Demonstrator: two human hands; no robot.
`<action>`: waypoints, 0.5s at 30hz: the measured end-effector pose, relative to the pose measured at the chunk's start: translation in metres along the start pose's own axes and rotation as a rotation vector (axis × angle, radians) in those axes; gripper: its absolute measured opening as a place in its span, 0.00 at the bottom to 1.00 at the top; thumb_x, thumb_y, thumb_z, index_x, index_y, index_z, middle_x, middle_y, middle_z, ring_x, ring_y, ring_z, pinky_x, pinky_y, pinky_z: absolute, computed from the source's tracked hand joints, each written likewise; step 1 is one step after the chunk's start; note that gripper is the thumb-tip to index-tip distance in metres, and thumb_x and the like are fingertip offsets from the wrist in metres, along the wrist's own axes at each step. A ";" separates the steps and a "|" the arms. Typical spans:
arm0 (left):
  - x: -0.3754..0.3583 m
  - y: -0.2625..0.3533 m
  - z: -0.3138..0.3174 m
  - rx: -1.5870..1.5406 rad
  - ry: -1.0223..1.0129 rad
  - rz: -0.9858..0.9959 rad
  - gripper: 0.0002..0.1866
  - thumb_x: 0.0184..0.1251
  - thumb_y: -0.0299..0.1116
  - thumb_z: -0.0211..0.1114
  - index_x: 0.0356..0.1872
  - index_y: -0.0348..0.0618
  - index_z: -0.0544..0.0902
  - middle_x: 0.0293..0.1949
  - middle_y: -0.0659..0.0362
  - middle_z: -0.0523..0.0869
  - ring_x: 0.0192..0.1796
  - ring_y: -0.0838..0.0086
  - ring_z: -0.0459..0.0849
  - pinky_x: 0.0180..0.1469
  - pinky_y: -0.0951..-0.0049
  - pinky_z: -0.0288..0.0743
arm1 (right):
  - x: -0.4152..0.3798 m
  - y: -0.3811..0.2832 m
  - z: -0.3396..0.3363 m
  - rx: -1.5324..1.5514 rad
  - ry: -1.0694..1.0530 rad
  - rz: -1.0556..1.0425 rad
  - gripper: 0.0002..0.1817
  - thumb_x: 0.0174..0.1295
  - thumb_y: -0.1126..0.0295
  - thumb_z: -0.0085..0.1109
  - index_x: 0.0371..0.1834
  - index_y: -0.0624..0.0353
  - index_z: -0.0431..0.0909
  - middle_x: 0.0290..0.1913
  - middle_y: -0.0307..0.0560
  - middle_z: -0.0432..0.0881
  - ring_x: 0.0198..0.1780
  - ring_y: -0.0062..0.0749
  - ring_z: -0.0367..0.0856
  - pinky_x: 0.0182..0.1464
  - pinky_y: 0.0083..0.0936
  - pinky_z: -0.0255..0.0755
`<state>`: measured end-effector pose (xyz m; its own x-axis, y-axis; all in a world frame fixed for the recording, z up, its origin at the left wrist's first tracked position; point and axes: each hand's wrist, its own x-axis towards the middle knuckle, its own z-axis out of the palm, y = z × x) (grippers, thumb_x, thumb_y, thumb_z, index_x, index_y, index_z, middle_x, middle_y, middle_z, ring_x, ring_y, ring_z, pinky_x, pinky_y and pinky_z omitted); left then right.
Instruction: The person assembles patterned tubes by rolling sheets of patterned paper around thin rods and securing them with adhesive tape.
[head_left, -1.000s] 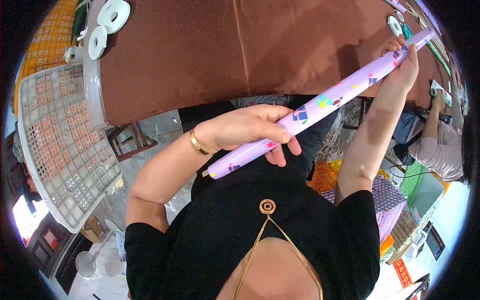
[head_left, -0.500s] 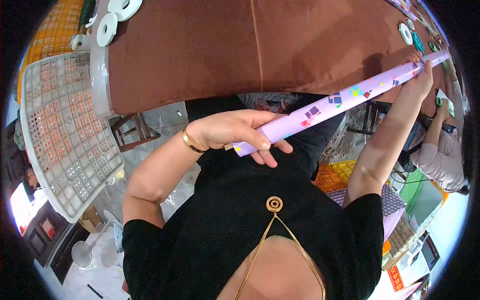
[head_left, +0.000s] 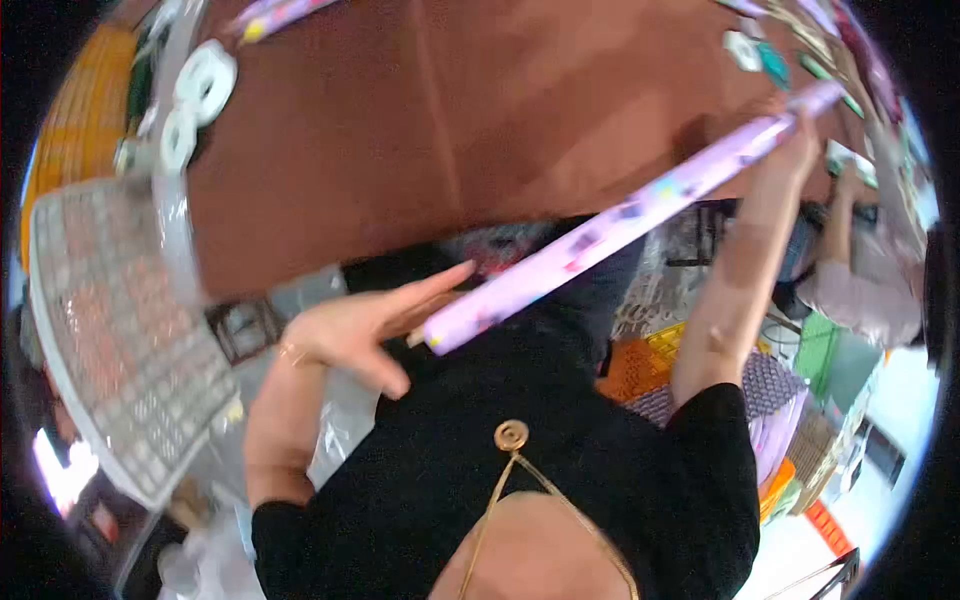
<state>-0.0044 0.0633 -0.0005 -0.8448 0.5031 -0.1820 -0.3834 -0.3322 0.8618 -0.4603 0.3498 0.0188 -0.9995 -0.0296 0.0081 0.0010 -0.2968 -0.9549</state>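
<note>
A long roll of purple patterned film (head_left: 600, 235) slants across the front of the body, its far end raised to the upper right. My right hand (head_left: 790, 140) is wrapped round the roll near that far end. My left hand (head_left: 365, 330) is spread beside the lower end, thumb and fingers apart, with nothing between them. A thin tan tip shows at the roll's lower end. The frame is blurred by motion.
A brown cloth-covered table (head_left: 330, 130) lies ahead, with white tape rolls (head_left: 207, 82) at its left and another purple roll (head_left: 290, 15) at its far edge. A white plastic crate (head_left: 120, 330) stands at left. Another person (head_left: 865, 285) sits at right.
My left hand has let go of the roll's lower end and opened. The roll has shifted left in view. A second purple roll now shows at the table's far edge.
</note>
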 end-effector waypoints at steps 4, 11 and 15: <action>-0.004 0.060 -0.009 0.216 0.069 0.079 0.57 0.54 0.29 0.78 0.79 0.36 0.46 0.76 0.47 0.60 0.74 0.63 0.66 0.75 0.64 0.56 | -0.018 0.015 0.018 0.485 -0.273 0.205 0.17 0.71 0.59 0.53 0.46 0.64 0.68 0.35 0.42 0.72 0.31 0.28 0.70 0.35 0.24 0.72; 0.091 0.092 -0.014 0.197 0.438 0.146 0.36 0.69 0.31 0.67 0.75 0.39 0.60 0.65 0.49 0.73 0.66 0.68 0.73 0.69 0.66 0.67 | -0.171 0.042 0.138 0.614 -0.247 0.238 0.21 0.74 0.52 0.50 0.59 0.55 0.70 0.36 0.43 0.76 0.32 0.32 0.75 0.35 0.29 0.74; 0.119 0.087 -0.004 0.188 0.510 -0.090 0.25 0.71 0.36 0.65 0.63 0.36 0.69 0.38 0.58 0.84 0.32 0.78 0.84 0.36 0.76 0.81 | -0.214 0.048 0.152 0.620 -0.351 0.257 0.24 0.74 0.53 0.50 0.63 0.59 0.66 0.39 0.47 0.77 0.37 0.35 0.78 0.43 0.33 0.76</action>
<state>-0.1398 0.0910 0.0505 -0.9032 0.0568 -0.4255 -0.4292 -0.1339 0.8932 -0.2415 0.1971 0.0160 -0.8971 -0.4418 0.0008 0.3535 -0.7190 -0.5984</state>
